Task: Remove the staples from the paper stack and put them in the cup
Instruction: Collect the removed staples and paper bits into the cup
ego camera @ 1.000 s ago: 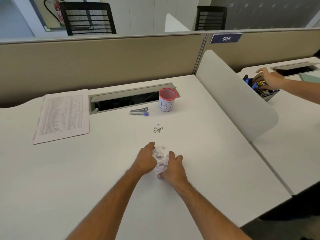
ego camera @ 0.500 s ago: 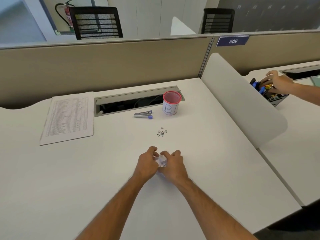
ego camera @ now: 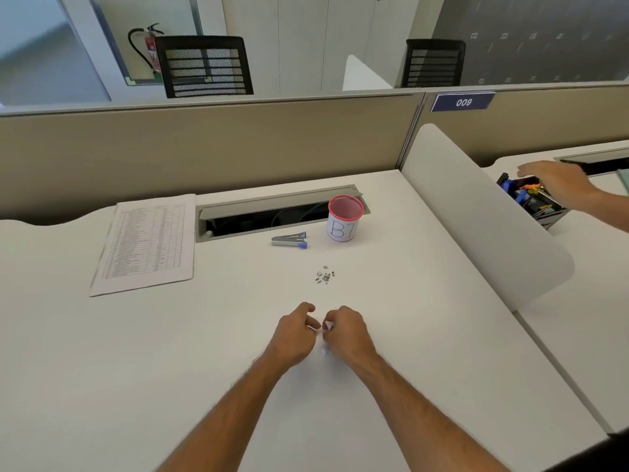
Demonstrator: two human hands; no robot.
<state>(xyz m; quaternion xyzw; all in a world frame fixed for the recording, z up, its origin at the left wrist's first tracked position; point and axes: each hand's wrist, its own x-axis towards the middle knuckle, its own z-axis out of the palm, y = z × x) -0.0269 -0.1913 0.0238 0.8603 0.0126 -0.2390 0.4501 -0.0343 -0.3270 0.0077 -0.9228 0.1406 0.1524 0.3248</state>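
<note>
My left hand (ego camera: 295, 333) and my right hand (ego camera: 345, 332) are side by side on the white desk, both curled around small torn paper scraps (ego camera: 327, 325) that mostly stay hidden in the fingers. A small heap of removed staples (ego camera: 325, 275) lies on the desk beyond my hands. Farther back stands the white cup (ego camera: 343, 218) with a red rim and "B1" written on it. A grey staple remover (ego camera: 289, 240) with a blue tip lies left of the cup. The printed paper stack (ego camera: 146, 241) lies flat at the back left.
An open cable tray slot (ego camera: 272, 214) runs behind the cup. A beige partition (ego camera: 204, 144) closes off the back, and a white curved divider (ego camera: 476, 206) the right. Beyond that divider another person's hand (ego camera: 558, 180) reaches over a black organiser (ego camera: 531, 202).
My hands have drawn the loose paper scraps together and closed over them; the scraps that lay spread on the desk are now gathered in my fingers. The other person's hand has lifted slightly.
</note>
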